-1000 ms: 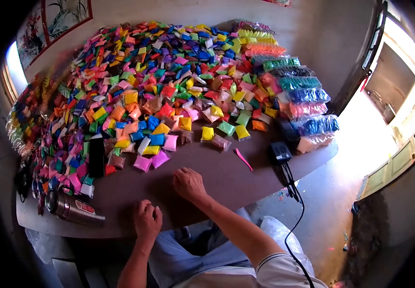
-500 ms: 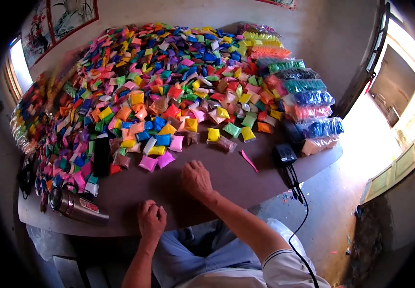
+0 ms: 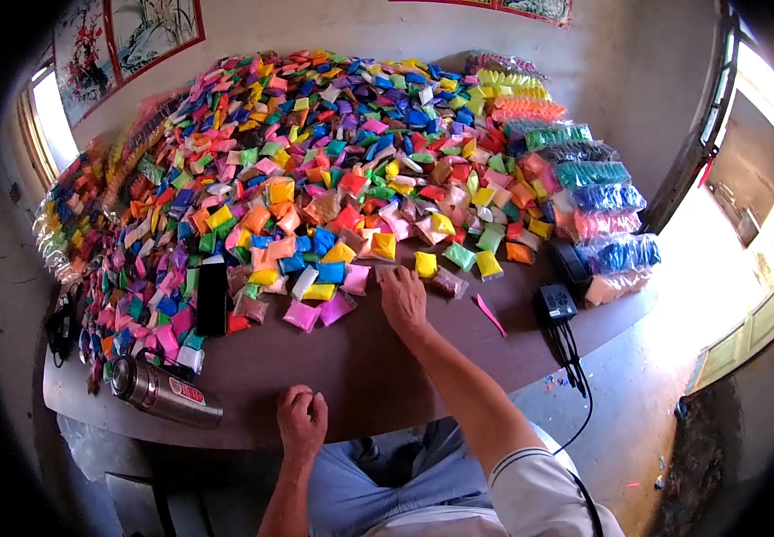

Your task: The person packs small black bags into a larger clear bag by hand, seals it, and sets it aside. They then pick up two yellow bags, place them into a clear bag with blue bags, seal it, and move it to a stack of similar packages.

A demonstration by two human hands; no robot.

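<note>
My right hand (image 3: 402, 297) reaches over the table to the front edge of a wide heap of small coloured packets (image 3: 315, 170). Its bent fingers lie over the spot of a brown packet, beside a pink packet (image 3: 356, 279); the fingertips are hidden. A yellow packet (image 3: 425, 264) and a clear brownish packet (image 3: 450, 283) lie just right of the fingers. My left hand (image 3: 302, 419) rests curled into a loose fist at the near table edge, with nothing showing in it. Two more pink packets (image 3: 336, 307) lie in front of the heap.
A steel flask (image 3: 168, 392) lies at the left near edge, with a black phone (image 3: 212, 300) beyond it. To the right are a pink plastic stick (image 3: 490, 315), a black adapter (image 3: 555, 304) with cables, and a row of filled clear bags (image 3: 615, 224).
My right hand has moved forward from the middle of the table to the front of the heap. My left hand stays curled at the near edge. The head view has shifted slightly.
</note>
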